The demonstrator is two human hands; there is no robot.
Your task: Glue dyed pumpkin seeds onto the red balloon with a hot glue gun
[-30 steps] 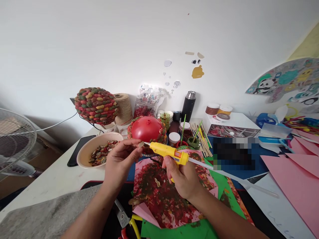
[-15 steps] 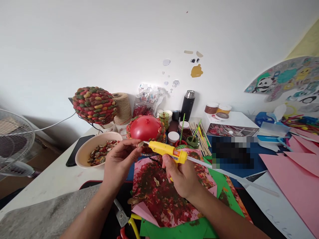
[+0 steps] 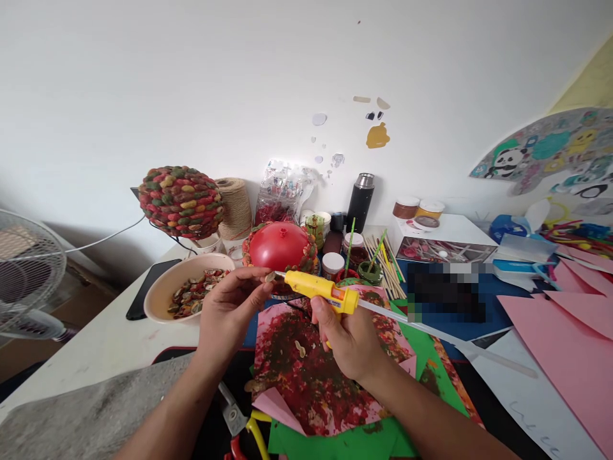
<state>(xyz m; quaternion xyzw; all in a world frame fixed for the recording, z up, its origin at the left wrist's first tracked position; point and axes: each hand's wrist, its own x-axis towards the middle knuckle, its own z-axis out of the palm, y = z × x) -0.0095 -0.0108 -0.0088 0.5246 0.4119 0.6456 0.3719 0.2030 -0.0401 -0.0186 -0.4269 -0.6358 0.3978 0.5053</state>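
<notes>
Between thumb and fingers, my left hand (image 3: 234, 303) pinches a small peanut shell (image 3: 270, 277). My right hand (image 3: 347, 335) grips a yellow hot glue gun (image 3: 320, 291), its nozzle at the shell and a long clear glue stick (image 3: 407, 314) sticking out of its back. Just behind them sits a red balloon (image 3: 280, 246), ringed at its lower part by painted peanut shells. A loose peanut shell piece (image 3: 300, 348) lies on the paint-stained pink paper (image 3: 335, 390) below my hands. To the left, a pale bowl (image 3: 156, 303) holds many painted shells.
A shell-covered ball (image 3: 181, 203) stands at the back left beside a twine spool (image 3: 234, 207). Paint jars (image 3: 332, 264), wooden sticks (image 3: 390, 268) and a black thermos (image 3: 361, 203) line the back. Scissors (image 3: 234, 415) lie in front; a fan (image 3: 29, 268) is far left.
Almost nothing differs. The glue gun's nozzle stays at the peanut shell, and both hands hold nearly the same position, with only a tiny shift of the view.
</notes>
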